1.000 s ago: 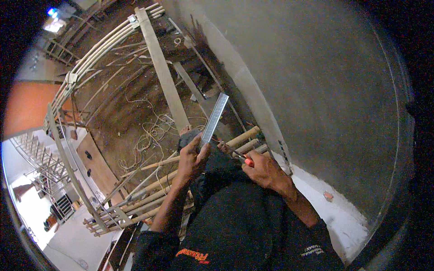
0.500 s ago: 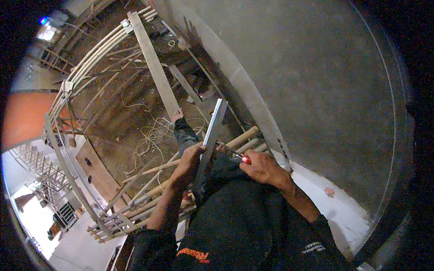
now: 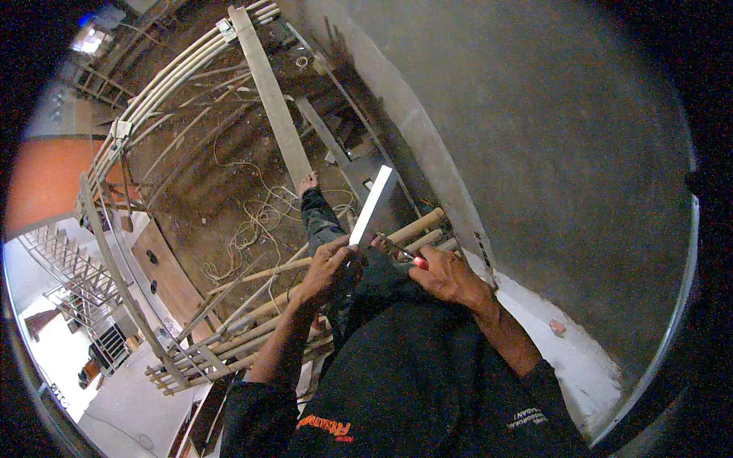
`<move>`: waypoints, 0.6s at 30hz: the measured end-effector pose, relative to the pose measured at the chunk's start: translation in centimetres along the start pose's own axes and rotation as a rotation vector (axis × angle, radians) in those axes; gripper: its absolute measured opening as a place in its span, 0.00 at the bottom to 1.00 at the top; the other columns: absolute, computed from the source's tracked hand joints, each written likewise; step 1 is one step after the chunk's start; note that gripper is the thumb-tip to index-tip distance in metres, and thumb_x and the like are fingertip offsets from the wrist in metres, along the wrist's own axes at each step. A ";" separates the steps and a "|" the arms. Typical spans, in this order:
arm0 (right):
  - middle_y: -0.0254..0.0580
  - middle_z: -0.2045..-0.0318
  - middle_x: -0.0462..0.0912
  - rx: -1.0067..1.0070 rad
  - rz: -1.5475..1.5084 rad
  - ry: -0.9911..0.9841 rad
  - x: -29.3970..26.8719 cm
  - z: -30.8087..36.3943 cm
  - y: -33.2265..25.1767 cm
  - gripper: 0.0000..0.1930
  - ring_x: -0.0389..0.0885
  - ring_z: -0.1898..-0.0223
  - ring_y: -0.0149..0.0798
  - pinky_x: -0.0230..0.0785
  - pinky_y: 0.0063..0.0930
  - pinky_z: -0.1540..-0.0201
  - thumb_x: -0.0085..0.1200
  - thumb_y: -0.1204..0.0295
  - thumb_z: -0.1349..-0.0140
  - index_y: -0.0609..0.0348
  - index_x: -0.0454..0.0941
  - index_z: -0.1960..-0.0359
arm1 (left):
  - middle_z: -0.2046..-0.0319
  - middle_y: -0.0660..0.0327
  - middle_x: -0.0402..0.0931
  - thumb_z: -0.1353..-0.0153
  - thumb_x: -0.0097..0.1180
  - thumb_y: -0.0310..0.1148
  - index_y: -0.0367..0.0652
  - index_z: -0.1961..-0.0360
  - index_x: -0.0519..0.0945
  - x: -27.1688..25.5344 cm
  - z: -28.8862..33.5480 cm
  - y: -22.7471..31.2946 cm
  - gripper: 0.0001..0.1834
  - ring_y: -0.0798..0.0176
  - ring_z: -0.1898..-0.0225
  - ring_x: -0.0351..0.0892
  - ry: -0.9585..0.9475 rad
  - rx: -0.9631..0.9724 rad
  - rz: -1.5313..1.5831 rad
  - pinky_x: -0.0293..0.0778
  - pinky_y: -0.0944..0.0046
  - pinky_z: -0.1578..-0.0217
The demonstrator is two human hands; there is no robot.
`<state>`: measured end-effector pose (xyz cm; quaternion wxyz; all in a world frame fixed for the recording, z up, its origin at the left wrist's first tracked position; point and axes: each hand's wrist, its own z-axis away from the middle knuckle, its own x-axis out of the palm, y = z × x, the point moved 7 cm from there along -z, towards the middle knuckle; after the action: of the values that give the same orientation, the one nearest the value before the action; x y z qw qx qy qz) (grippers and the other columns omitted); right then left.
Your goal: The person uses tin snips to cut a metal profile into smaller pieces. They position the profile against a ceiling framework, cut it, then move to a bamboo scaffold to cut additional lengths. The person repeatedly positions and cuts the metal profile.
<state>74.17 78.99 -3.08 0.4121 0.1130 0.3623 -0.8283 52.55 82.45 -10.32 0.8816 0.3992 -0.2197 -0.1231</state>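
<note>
Beyond the fingers of the right hand [image 3: 449, 276], on their right side, a broad grey wall [image 3: 565, 153] rises. Left of and below the left hand [image 3: 330, 265], a brown dirt floor [image 3: 183, 214] spreads out. Long bamboo poles [image 3: 252, 336] run to the left of the left fingers, and a wooden plank [image 3: 267, 95] stretches away ahead of them, a bare foot [image 3: 308, 182] at its near end. Between the plank and the left fingers, slightly left, lies a tangled pale cord [image 3: 259, 221]. The left fingers are closed round the near end of a straight metal strip [image 3: 372, 202], which slants ahead and rightward from them. The right fingers curl tightly about a red-handled tool [image 3: 421, 262], its slim shaft pointing toward the strip; whether its tip touches I cannot tell.
</note>
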 end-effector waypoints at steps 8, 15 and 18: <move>0.63 0.67 0.79 -0.273 0.220 -0.007 1.4 0.8 0.9 0.16 0.79 0.62 0.64 0.70 0.52 0.62 0.52 0.60 0.39 0.64 0.73 0.66 | 0.69 0.63 0.78 0.32 0.47 0.35 0.34 0.51 0.79 1.5 1.0 0.2 0.16 0.72 0.72 0.72 -0.024 -0.006 -0.116 0.69 0.69 0.72; 0.61 0.67 0.77 -0.011 -0.061 0.045 1.6 1.4 2.6 0.12 0.78 0.64 0.63 0.69 0.52 0.63 0.51 0.65 0.39 0.62 0.74 0.63 | 0.71 0.66 0.76 0.31 0.47 0.35 0.34 0.50 0.78 2.0 1.7 1.8 0.17 0.72 0.74 0.69 -0.044 0.125 -0.223 0.67 0.69 0.74; 0.63 0.64 0.78 -0.115 -0.011 -0.036 1.5 1.7 1.4 0.18 0.78 0.60 0.64 0.68 0.51 0.57 0.51 0.60 0.40 0.65 0.73 0.60 | 0.72 0.67 0.75 0.30 0.47 0.37 0.34 0.50 0.78 1.9 1.6 1.8 0.18 0.73 0.75 0.68 -0.056 0.150 -0.185 0.66 0.69 0.75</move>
<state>74.47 76.35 -3.32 0.4199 0.0721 0.4023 -0.8103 53.51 81.83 -7.50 0.8277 0.4791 -0.2148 -0.1982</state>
